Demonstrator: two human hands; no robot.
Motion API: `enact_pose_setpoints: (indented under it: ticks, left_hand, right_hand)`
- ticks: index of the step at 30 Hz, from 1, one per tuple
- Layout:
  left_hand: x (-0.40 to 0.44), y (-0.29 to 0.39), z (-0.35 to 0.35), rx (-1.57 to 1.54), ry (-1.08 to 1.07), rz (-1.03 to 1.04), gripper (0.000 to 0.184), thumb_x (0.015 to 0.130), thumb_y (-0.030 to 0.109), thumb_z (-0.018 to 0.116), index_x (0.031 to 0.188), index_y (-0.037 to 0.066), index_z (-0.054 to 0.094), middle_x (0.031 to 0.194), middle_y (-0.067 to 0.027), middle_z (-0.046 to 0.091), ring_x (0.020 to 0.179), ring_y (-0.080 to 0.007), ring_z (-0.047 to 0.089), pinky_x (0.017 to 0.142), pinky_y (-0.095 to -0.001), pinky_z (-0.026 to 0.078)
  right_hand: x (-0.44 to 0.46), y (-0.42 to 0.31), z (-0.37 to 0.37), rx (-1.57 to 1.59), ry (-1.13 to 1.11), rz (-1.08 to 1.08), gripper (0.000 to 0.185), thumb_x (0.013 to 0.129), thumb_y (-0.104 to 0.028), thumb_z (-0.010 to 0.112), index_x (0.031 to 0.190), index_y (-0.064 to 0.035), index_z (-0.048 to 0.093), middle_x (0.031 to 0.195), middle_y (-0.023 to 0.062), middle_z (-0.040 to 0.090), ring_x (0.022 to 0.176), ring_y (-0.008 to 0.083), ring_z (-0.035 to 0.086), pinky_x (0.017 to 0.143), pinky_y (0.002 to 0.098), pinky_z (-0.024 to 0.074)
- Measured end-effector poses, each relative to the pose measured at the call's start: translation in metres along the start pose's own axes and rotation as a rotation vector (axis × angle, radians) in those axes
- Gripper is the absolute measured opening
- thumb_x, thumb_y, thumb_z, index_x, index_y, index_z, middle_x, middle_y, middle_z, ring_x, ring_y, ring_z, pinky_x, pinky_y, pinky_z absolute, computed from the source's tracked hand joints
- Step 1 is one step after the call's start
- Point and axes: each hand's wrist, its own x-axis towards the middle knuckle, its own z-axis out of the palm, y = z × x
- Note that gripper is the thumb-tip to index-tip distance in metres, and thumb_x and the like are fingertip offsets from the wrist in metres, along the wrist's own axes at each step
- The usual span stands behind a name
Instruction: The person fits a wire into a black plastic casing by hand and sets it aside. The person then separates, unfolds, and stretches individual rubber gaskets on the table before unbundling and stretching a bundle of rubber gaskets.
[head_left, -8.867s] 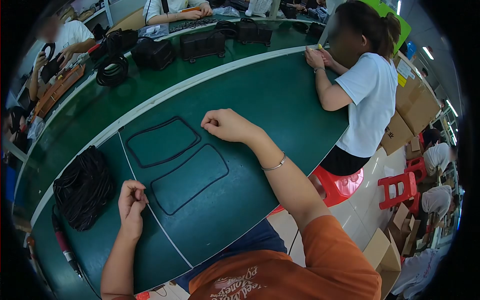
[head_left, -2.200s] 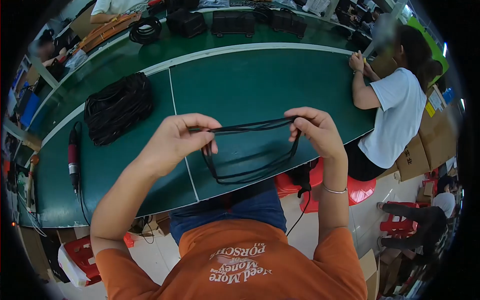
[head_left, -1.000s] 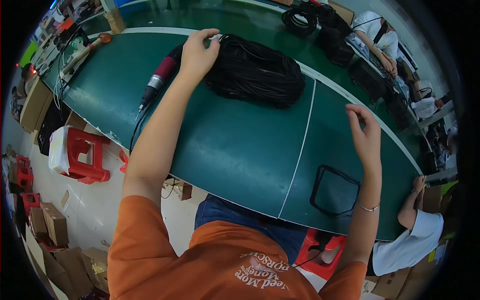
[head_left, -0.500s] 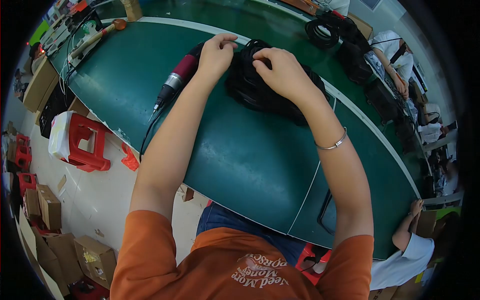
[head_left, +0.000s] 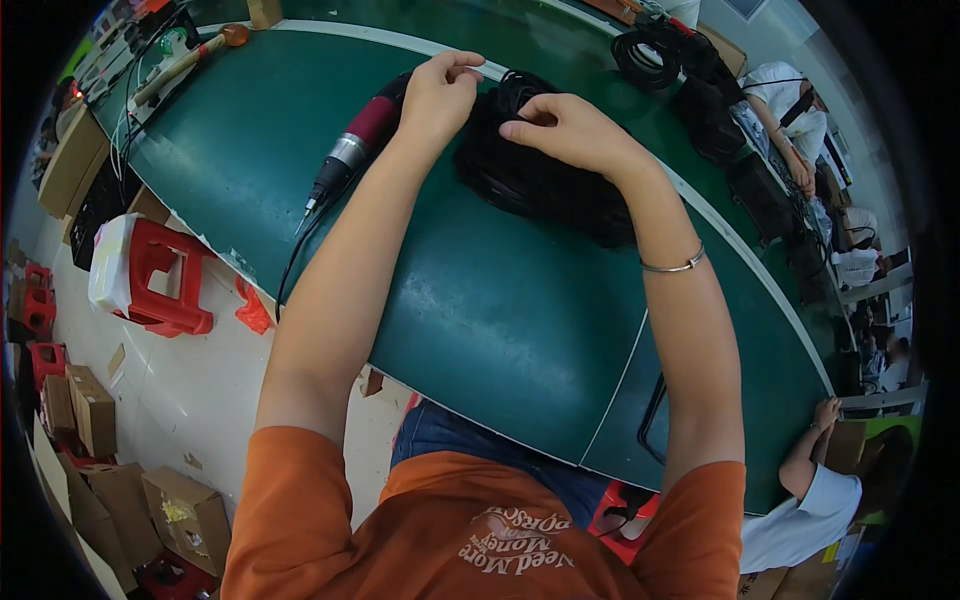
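A thick bundle of black cord loops [head_left: 540, 190] lies on the green table [head_left: 480, 310]. My right hand [head_left: 570, 135] is over the bundle, thumb and forefinger curled close together at its upper part; whether a strand is between them is hard to make out. My left hand [head_left: 440, 100] is at the bundle's left end, fingers bent; its fingertips are partly hidden and their hold cannot be told. Beside my left forearm lies a dark red and silver power tool [head_left: 362, 135] with its cable. A black loop [head_left: 652, 420] on the table is mostly hidden behind my right forearm.
A hammer-like tool [head_left: 190, 65] and thin wires lie at the table's left end. A red stool [head_left: 165, 275] stands on the floor at left. Across the bench are coiled black cable [head_left: 645, 60] and black cases [head_left: 705, 120]. A co-worker in a white shirt [head_left: 805, 515] is at right.
Since one second ago, my right hand has moved left from above the single loop to the bundle. My left hand has stayed near the bundle's left end. The view has shifted slightly.
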Motion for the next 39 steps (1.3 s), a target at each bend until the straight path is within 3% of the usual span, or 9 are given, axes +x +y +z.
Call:
enact_pose_setpoints:
  ticks: [7,13,16,18,22,28,30,35,39]
  left_hand:
    - [-0.001,-0.002,0.003,0.015,-0.011,0.007,0.023,0.087,0.004,0.05,0.108,0.002,0.06,0.094,-0.005,0.063,0.085,-0.0113,0.056,0.071,-0.0227,0.044]
    - [0.0,-0.007,0.006,-0.02,0.062,0.075,0.022,0.082,0.006,0.052,0.099,0.001,0.065,0.079,-0.0078,0.065,0.073,-0.0163,0.06,0.07,-0.0273,0.047]
    - [-0.001,-0.004,0.005,-0.03,0.056,0.063,0.021,0.082,0.006,0.052,0.099,0.001,0.065,0.08,-0.0077,0.065,0.073,-0.016,0.06,0.069,-0.0273,0.047]
    - [-0.002,-0.001,0.004,-0.001,-0.002,0.021,0.022,0.087,0.005,0.051,0.107,0.0,0.06,0.094,-0.0062,0.064,0.085,-0.0118,0.057,0.072,-0.0224,0.044]
    - [-0.005,0.003,0.004,-0.01,-0.014,0.016,0.022,0.087,0.004,0.051,0.106,-0.001,0.06,0.094,-0.0064,0.064,0.085,-0.0119,0.057,0.072,-0.0222,0.045]
    - [-0.004,-0.003,0.011,0.008,-0.038,0.065,0.022,0.088,0.003,0.049,0.106,-0.001,0.06,0.094,-0.0074,0.064,0.09,-0.0134,0.059,0.08,-0.0238,0.046]
    - [-0.006,-0.007,0.014,-0.001,0.022,0.137,0.022,0.084,0.004,0.049,0.1,0.001,0.063,0.084,-0.0092,0.066,0.074,-0.0174,0.061,0.07,-0.0274,0.048]
    - [-0.004,-0.01,0.013,0.016,0.014,0.129,0.022,0.084,0.005,0.05,0.1,0.001,0.063,0.084,-0.0094,0.066,0.074,-0.0178,0.061,0.071,-0.0281,0.048]
    - [-0.005,-0.009,0.011,0.058,0.015,0.111,0.023,0.083,0.006,0.051,0.101,0.001,0.064,0.085,-0.01,0.067,0.078,-0.0181,0.063,0.073,-0.0284,0.048]
  right_hand:
    - [-0.003,-0.006,0.007,-0.178,-0.016,0.02,0.039,0.071,-0.032,0.073,0.085,0.0012,0.059,0.071,0.0088,0.058,0.067,0.0163,0.053,0.063,0.0304,0.0437]
    - [-0.002,-0.012,0.008,-0.257,0.053,-0.035,0.036,0.071,-0.027,0.071,0.084,0.0037,0.057,0.069,0.0113,0.057,0.065,0.0162,0.054,0.061,0.0301,0.0436]
    - [-0.005,-0.011,0.0,-0.092,-0.028,0.042,0.03,0.074,-0.025,0.069,0.081,0.0021,0.059,0.071,0.0088,0.06,0.067,0.0135,0.054,0.062,0.0273,0.0428]
    - [-0.004,-0.005,0.0,0.291,0.015,0.041,0.023,0.077,-0.023,0.065,0.081,-0.0012,0.06,0.072,0.0047,0.062,0.069,0.0103,0.054,0.065,0.0244,0.0414]
    - [-0.004,0.007,-0.008,0.706,0.098,0.024,0.017,0.086,-0.021,0.061,0.083,-0.0053,0.057,0.076,0.0016,0.06,0.07,0.0094,0.055,0.068,0.0232,0.0436]
    - [-0.011,0.018,-0.016,0.971,0.164,0.024,0.018,0.086,-0.022,0.063,0.079,-0.0076,0.054,0.072,-0.0004,0.054,0.067,0.0094,0.053,0.066,0.0244,0.0455]
    - [-0.012,0.019,-0.015,0.984,0.17,0.015,0.019,0.085,-0.022,0.063,0.079,-0.0072,0.054,0.072,-0.0008,0.053,0.067,0.0092,0.053,0.065,0.024,0.0445]
    - [-0.015,0.004,-0.006,0.377,0.047,0.1,0.026,0.079,-0.024,0.068,0.088,-0.0018,0.06,0.075,0.0007,0.058,0.069,0.0081,0.051,0.064,0.0221,0.0403]
    - [-0.014,-0.012,0.003,-0.072,0.025,0.085,0.041,0.07,-0.029,0.073,0.093,0.0033,0.062,0.079,0.0123,0.062,0.072,0.0193,0.057,0.069,0.031,0.0459]
